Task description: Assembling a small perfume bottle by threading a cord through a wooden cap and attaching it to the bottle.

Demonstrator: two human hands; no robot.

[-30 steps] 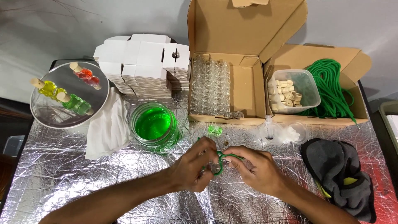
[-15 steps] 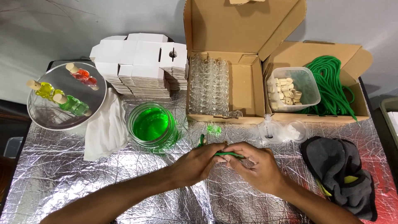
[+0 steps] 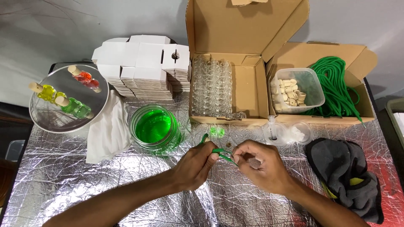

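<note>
Both hands have shifted rightward, left grip (image 3: 198, 162) and right grip (image 3: 256, 164) pinching green cord (image 3: 221, 152) between.

A bright green cord (image 3: 221, 152) lies over the crinkled silver foil surface (image 3: 84, 185), near a jar of vivid green liquid (image 3: 154, 127), brown cardboard boxes (image 3: 235, 63) and white cartons (image 3: 143, 63).

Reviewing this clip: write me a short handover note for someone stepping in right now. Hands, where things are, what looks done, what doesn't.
Left hand and right hand: both pinch a short green cord between them over the foil-covered table.
Jar of green liquid stands open, just left of the hands.
Three corked, filled bottles lie on the round mirror tray: looks done.
Many empty glass bottles remain in the open box; corks and the green cord coil sit in the right box.
</note>
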